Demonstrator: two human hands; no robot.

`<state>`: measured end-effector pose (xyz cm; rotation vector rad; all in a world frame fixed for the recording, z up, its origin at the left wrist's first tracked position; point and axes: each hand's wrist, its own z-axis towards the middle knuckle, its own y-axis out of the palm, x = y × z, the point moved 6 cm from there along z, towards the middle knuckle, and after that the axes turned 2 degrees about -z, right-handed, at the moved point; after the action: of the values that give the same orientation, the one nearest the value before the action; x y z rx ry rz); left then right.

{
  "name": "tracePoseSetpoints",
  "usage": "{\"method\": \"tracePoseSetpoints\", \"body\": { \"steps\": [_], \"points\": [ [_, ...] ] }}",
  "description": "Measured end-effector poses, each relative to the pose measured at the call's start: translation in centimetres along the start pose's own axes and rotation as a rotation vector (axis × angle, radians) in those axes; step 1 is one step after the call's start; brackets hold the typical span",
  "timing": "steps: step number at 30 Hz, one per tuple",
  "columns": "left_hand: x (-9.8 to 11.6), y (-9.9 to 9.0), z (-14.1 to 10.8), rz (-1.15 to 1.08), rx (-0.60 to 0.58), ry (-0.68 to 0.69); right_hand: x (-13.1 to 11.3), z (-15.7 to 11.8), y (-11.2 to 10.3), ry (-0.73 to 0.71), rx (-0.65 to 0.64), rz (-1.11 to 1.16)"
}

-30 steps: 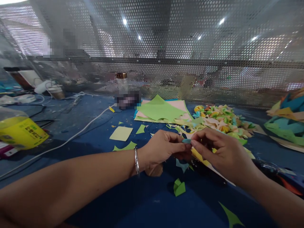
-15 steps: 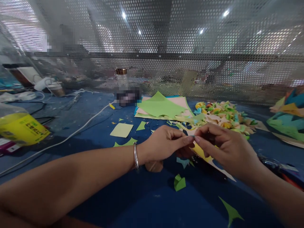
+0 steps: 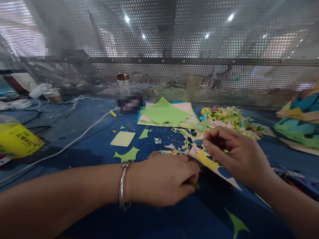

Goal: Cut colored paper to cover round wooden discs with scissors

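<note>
My right hand (image 3: pixel 231 149) pinches a small blue piece of paper (image 3: pixel 198 141) between thumb and forefinger, above the cut scraps. Lower down, my left hand (image 3: pixel 164 179), with a silver bangle at its wrist, is closed over the dark blue table. A blurred bit of green folded paper (image 3: pixel 197 185) shows just past its fingertips; the rest is hidden by the hand. Between the hands lies a yellow piece of paper (image 3: pixel 208 161) with a pink cut-out sheet, partly over a dark object. A pointed green scrap (image 3: pixel 236 223) rests near the front.
Green and pink sheets (image 3: pixel 163 113) are stacked at the back, beside a heap of small folded paper pieces (image 3: pixel 230 119). A pale square (image 3: pixel 123 138) lies left of the scraps. A white cable (image 3: pixel 82 134) and a yellow-labelled bottle (image 3: pixel 21 139) are at left; perforated metal panels stand behind.
My left hand has parted from the right and come down to the green folded paper, now mostly covered. My right hand stays almost in place with the blue paper. The view has shifted slightly.
</note>
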<state>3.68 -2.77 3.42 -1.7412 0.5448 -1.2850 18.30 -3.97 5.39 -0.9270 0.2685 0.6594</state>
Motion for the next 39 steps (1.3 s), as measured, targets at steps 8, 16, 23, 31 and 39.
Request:
{"method": "tracePoseSetpoints", "body": {
  "steps": [8,16,23,31,39],
  "points": [
    [-3.1,-2.5,1.3,-0.274,0.487,0.008,-0.2,-0.4,-0.3,-0.111,0.053,-0.109],
    [-3.9,-2.0,1.5,-0.613,0.533,0.006,-0.5,-0.7,0.7,-0.192,-0.027,-0.137],
    [-5.0,-1.8,2.1,-0.937,0.573,-0.009,-0.9,-0.7,0.9,-0.240,-0.060,-0.148],
    [-5.1,-1.6,2.4,-1.089,0.540,-0.120,-0.9,-0.9,1.2,-0.259,-0.077,-0.172],
    [-5.4,-1.1,2.5,-1.269,0.535,-0.107,-0.7,-1.1,1.4,-0.252,-0.104,-0.166]
  ]
}}
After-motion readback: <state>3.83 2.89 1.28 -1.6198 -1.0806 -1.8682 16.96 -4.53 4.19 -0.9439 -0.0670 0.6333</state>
